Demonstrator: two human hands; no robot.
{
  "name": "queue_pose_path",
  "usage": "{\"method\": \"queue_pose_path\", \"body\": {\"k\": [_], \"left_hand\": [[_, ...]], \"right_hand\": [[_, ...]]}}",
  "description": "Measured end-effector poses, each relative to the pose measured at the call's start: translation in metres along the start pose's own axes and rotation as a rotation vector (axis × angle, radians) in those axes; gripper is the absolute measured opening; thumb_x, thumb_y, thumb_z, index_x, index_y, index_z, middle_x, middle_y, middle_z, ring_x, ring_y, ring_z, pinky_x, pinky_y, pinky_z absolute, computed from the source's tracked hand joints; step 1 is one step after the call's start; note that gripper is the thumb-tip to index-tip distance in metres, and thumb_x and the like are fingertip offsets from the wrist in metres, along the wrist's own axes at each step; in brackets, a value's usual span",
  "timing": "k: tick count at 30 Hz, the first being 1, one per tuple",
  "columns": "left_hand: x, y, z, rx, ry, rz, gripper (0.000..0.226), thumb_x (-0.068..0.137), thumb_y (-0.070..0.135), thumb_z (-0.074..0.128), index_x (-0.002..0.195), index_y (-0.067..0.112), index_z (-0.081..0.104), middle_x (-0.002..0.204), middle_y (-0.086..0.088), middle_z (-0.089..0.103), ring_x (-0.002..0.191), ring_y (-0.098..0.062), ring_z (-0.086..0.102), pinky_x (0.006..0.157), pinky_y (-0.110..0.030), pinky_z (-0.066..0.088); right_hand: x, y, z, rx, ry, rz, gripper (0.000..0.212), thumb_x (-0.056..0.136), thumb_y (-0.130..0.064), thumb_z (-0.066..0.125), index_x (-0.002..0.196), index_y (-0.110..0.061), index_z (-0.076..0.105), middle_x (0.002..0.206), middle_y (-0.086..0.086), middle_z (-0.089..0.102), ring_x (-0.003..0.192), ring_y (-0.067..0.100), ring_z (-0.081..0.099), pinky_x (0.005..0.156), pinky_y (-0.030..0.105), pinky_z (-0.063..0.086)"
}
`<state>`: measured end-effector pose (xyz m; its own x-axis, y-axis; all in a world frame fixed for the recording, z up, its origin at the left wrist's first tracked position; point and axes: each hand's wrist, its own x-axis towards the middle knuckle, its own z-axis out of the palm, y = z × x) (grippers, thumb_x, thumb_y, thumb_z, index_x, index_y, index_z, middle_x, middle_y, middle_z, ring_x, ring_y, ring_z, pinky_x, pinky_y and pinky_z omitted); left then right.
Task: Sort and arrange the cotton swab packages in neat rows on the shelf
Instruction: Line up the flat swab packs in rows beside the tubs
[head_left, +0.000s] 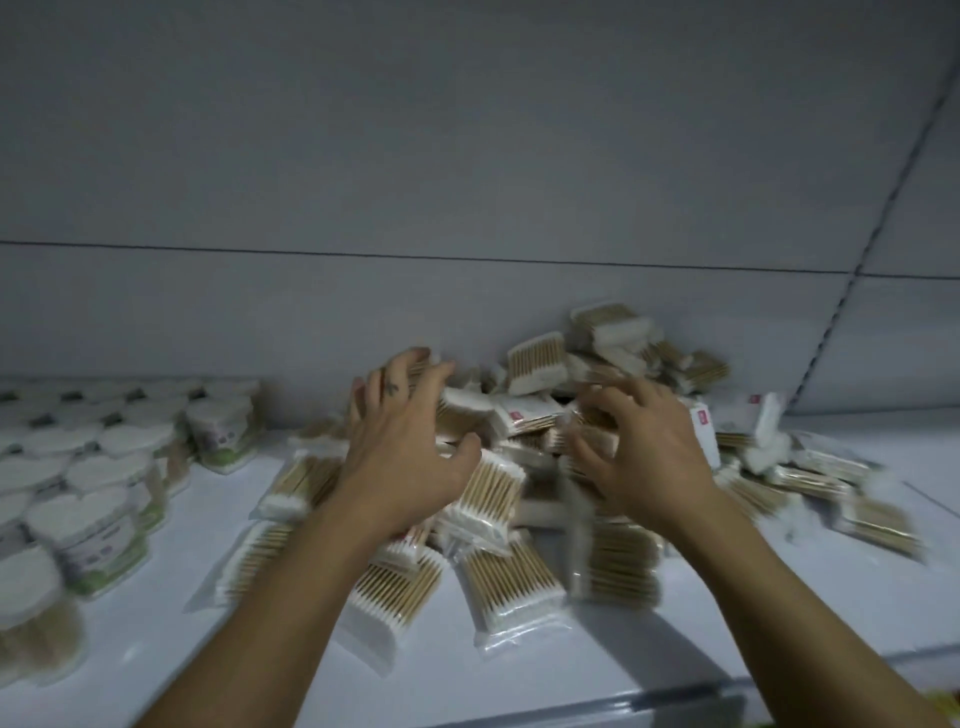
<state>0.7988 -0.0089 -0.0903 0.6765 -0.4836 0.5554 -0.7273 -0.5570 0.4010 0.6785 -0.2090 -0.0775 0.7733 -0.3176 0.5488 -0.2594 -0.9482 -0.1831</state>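
The pile (535, 364) of swab packs on the shelf (779, 597) is overlain by the left hand (405, 447) and right hand (644, 452), fingers splayed, nothing gripped.

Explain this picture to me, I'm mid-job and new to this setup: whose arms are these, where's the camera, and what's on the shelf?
There is no machine here: a person works with two bare hands. The single picture comes from a wide-angle camera worn on their head, looking forward and down, so the arms enter from the bottom. On the white shelf lies a loose heap of flat clear plastic packs of wooden-stick cotton swabs. To the left stand round white tubs of cotton swabs, set close together. The left hand and right hand reach onto the heap with fingers spread and bent. The picture is blurred, so I cannot tell whether either hand grips a pack.
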Motion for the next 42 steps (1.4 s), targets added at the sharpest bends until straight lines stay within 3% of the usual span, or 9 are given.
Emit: {"method": "queue_pose_path", "body": {"k": [3, 8, 12, 14, 19, 24, 31, 38, 42], "left_hand": [[0.012, 0.042, 0.012, -0.021, 0.073, 0.129, 0.056, 0.077, 0.05, 0.049, 0.129, 0.029, 0.046, 0.14, 0.002, 0.034, 0.129, -0.017, 0.024, 0.112, -0.048, 0.025], [0.027, 0.099, 0.044, 0.044, -0.058, 0.311, 0.046, 0.08, 0.051, 0.044, 0.119, 0.031, 0.058, 0.135, 0.004, 0.046, 0.128, -0.017, 0.031, 0.109, -0.039, 0.021], [0.035, 0.131, 0.072, 0.072, -0.165, 0.389, 0.038, 0.087, 0.047, 0.049, 0.121, 0.031, 0.056, 0.133, 0.007, 0.046, 0.128, -0.016, 0.029, 0.106, -0.036, 0.016], [0.036, 0.143, 0.082, 0.086, -0.182, 0.415, 0.038, 0.087, 0.046, 0.049, 0.121, 0.03, 0.056, 0.133, 0.007, 0.047, 0.128, -0.016, 0.03, 0.103, -0.036, 0.017], [0.034, 0.159, 0.097, 0.131, -0.251, 0.441, 0.039, 0.088, 0.049, 0.049, 0.123, 0.032, 0.056, 0.134, 0.008, 0.046, 0.128, -0.017, 0.03, 0.106, -0.041, 0.02], [0.031, 0.159, 0.099, 0.164, -0.269, 0.449, 0.038, 0.089, 0.05, 0.046, 0.122, 0.034, 0.056, 0.135, 0.008, 0.046, 0.131, -0.016, 0.028, 0.109, -0.044, 0.02], [0.035, 0.151, 0.092, 0.162, -0.244, 0.413, 0.04, 0.087, 0.048, 0.045, 0.123, 0.033, 0.056, 0.142, 0.006, 0.042, 0.131, -0.018, 0.029, 0.107, -0.043, 0.023], [0.044, 0.149, 0.085, 0.159, -0.239, 0.399, 0.04, 0.088, 0.048, 0.048, 0.124, 0.031, 0.056, 0.141, 0.004, 0.042, 0.131, -0.018, 0.028, 0.106, -0.044, 0.021], [0.046, 0.15, 0.078, 0.119, -0.232, 0.385, 0.046, 0.089, 0.049, 0.05, 0.131, 0.031, 0.049, 0.14, 0.005, 0.041, 0.13, -0.017, 0.028, 0.105, -0.044, 0.025]], "right_hand": [[-0.01, 0.025, -0.009, -0.01, 0.072, 0.063, 0.036, 0.082, -0.04, 0.067, 0.113, -0.021, 0.066, 0.121, 0.006, 0.059, 0.116, 0.028, 0.049, 0.099, 0.04, 0.037], [-0.02, 0.089, -0.026, -0.038, 0.112, 0.264, 0.035, 0.085, -0.04, 0.062, 0.114, -0.021, 0.064, 0.123, 0.006, 0.059, 0.112, 0.028, 0.051, 0.095, 0.04, 0.041], [-0.026, 0.151, -0.043, 0.09, 0.241, 0.544, 0.031, 0.083, -0.025, 0.066, 0.112, -0.016, 0.065, 0.118, 0.011, 0.061, 0.107, 0.03, 0.055, 0.089, 0.038, 0.043], [-0.026, 0.173, -0.046, 0.1, 0.181, 0.612, 0.039, 0.08, -0.025, 0.068, 0.117, -0.018, 0.062, 0.12, 0.011, 0.062, 0.11, 0.03, 0.055, 0.09, 0.038, 0.044], [-0.016, 0.185, -0.027, -0.054, -0.155, 0.528, 0.066, 0.07, -0.052, 0.073, 0.128, -0.028, 0.053, 0.122, 0.005, 0.063, 0.113, 0.031, 0.054, 0.09, 0.04, 0.042], [0.0, 0.192, -0.009, -0.094, -0.218, 0.543, 0.061, 0.075, -0.053, 0.067, 0.129, -0.03, 0.05, 0.121, 0.008, 0.063, 0.112, 0.033, 0.055, 0.087, 0.04, 0.04], [0.006, 0.211, -0.043, 0.131, -0.031, 0.539, 0.054, 0.075, -0.05, 0.071, 0.121, -0.023, 0.061, 0.112, 0.007, 0.067, 0.1, 0.028, 0.061, 0.071, 0.029, 0.04], [0.001, 0.209, -0.103, 0.328, 0.222, 0.539, 0.061, 0.078, -0.049, 0.071, 0.127, -0.015, 0.059, 0.108, 0.012, 0.066, 0.087, 0.026, 0.067, 0.081, 0.045, 0.055], [-0.005, 0.185, -0.121, 0.593, 0.169, 0.431, 0.045, 0.083, -0.035, 0.071, 0.124, -0.019, 0.061, 0.108, 0.004, 0.065, 0.076, 0.014, 0.069, 0.071, 0.034, 0.057]]}}
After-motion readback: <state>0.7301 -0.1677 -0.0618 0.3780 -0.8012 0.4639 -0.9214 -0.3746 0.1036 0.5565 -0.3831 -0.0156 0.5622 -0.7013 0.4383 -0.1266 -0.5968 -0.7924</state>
